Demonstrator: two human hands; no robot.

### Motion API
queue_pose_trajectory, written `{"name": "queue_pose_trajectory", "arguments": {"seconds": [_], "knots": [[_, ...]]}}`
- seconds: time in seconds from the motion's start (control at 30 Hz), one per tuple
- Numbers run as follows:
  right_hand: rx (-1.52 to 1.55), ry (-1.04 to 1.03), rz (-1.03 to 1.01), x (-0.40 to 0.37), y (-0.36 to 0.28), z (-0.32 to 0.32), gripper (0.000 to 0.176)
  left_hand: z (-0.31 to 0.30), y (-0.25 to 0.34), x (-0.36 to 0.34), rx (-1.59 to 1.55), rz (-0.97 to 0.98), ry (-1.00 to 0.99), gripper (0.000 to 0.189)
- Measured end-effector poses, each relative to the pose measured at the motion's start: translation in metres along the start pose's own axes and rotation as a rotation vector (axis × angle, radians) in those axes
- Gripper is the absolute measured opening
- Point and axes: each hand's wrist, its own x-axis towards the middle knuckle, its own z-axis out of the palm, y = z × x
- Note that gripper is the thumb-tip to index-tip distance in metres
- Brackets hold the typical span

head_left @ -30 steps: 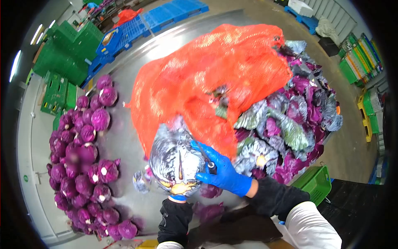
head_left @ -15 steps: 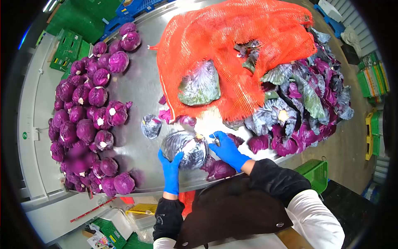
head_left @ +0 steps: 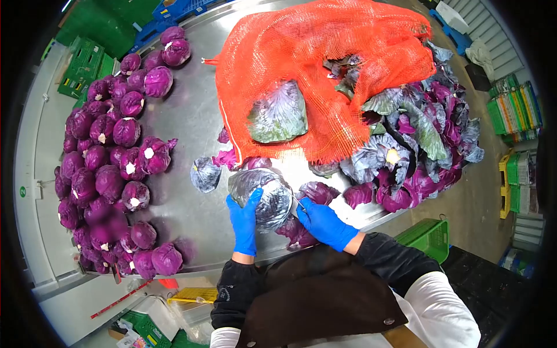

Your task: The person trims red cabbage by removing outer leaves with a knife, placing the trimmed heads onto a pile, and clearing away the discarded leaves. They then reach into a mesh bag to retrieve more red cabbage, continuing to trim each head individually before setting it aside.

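Note:
A red cabbage (head_left: 274, 200) with dull, bluish outer leaves rests on the metal table in front of me. My left hand (head_left: 243, 223), in a blue glove, grips its near left side, thumb and fingers spread over the leaves. On the other side, my gloved right hand (head_left: 326, 225) is closed around a small knife (head_left: 299, 202), whose thin blade points at the cabbage's right edge. Most of the knife's handle is hidden in the fist. Loose purple leaves (head_left: 297, 233) lie under and beside my right hand. Left of the cabbage sits a loose bluish leaf (head_left: 205, 174).
Many trimmed red cabbages (head_left: 109, 182) are piled along the left of the metal table (head_left: 185, 122). An orange mesh bag (head_left: 278, 58) with cabbage in it covers the far middle. Discarded leaves (head_left: 426, 139) heap up at the right. A green crate (head_left: 426, 239) stands below the right edge.
The cabbage has turned, and its pale stem end no longer shows on top. My left hand has shifted further onto it. My right hand has lowered slightly, the knife blade now at the cabbage's side.

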Motion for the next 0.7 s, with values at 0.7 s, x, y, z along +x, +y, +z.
{"name": "queue_pose_trajectory", "arguments": {"seconds": [0.7], "knots": [[-0.271,-0.192,0.044,0.081,0.048,0.036,0.027,-0.007,0.009,0.037,-0.122,-0.125,-0.206,0.047]]}}
